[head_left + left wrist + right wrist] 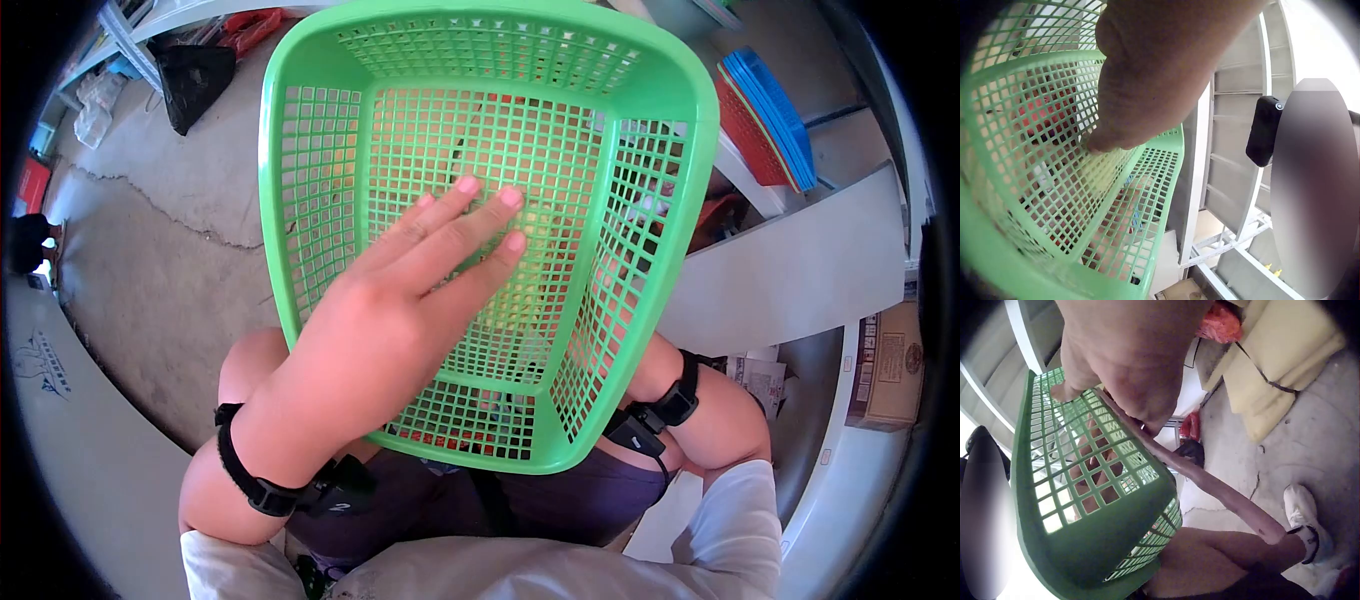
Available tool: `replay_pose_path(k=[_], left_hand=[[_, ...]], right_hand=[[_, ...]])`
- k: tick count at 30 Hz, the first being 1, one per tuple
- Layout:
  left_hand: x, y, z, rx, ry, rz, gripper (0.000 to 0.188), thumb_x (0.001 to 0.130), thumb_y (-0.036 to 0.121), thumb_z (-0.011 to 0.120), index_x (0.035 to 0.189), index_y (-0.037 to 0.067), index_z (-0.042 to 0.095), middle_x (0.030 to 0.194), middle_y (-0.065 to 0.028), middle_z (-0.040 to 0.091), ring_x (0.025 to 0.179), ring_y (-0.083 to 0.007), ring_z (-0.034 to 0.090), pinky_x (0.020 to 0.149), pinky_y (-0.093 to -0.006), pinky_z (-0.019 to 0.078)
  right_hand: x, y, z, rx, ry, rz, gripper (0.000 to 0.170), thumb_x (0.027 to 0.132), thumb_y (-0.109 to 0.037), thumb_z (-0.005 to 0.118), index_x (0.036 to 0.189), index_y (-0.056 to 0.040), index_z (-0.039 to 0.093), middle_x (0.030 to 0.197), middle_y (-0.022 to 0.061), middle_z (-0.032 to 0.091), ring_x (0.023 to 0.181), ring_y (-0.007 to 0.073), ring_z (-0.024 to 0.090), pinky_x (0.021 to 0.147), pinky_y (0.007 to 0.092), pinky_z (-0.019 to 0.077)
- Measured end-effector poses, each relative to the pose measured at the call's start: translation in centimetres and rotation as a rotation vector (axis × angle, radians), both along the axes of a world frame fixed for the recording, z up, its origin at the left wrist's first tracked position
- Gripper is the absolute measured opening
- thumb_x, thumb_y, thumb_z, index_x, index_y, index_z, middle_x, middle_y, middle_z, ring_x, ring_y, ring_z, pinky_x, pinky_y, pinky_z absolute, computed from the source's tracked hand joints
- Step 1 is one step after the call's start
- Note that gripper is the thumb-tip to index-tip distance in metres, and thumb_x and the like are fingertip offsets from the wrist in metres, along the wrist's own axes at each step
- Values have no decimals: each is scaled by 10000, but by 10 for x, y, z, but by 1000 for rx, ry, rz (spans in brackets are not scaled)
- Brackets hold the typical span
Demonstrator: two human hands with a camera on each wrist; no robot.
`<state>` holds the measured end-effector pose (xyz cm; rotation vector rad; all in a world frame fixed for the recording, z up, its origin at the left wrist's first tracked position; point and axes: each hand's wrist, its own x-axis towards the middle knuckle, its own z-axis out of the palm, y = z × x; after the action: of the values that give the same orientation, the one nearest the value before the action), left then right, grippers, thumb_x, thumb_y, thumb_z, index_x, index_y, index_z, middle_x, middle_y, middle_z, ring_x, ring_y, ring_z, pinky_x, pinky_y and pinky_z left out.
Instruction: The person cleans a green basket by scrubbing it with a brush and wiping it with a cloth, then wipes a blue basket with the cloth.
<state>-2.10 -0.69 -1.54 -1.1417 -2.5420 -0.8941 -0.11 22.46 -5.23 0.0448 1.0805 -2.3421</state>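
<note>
A green plastic mesh basket (690, 150) faces up over the lap, its inside turned toward the head camera. My left hand (400, 290) reaches over the near left rim into it, fingers extended close over the mesh bottom; the left wrist view shows that hand (1147, 81) too. Outside the basket, my right hand (1129, 369) grips its side from below, the thumb against the mesh and the other fingers partly hidden underneath. A long, pinkish-brown stick-like thing (1222, 494) slants out from beside the right hand, under the basket. Yellowish patches show through the mesh.
Blue and red baskets (765, 120) are stacked at the upper right. A cardboard box (888, 365) sits at the far right. A black bag (193, 82) hangs at the upper left. Yellow sheeting (1272, 381) lies on the concrete floor beyond a white shoe (1304, 512).
</note>
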Motion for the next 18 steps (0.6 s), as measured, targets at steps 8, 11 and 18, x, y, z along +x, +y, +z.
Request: replay_pose_path(k=[8,11,18], left_hand=[[7,6,3,-31,59,-45,406,792,-11,627,1197,-14,638,1374,-134,557,1285,-338,533,1069,-464,460],[7,5,3,-41,67,-121,418,776,13,643,1194,0,645,1378,-130,555,1291,-332,530,1066,-463,463],[8,5,7,-223,-75,-257,661,784,191,705,1411,153,496,1531,-40,395,1419,-284,367,1147,-489,342]], right_hand=[[-3,3,-6,-37,10,31,549,1007,-319,546,1466,-72,372,1434,101,479,1252,213,543,1008,370,514],[-4,9,-20,-67,30,65,546,1008,-319,545,1464,-72,376,1432,101,480,1251,212,545,1005,368,517],[-5,11,-33,-17,78,47,537,1009,-323,542,1457,-70,389,1426,102,487,1247,210,549,990,355,528]])
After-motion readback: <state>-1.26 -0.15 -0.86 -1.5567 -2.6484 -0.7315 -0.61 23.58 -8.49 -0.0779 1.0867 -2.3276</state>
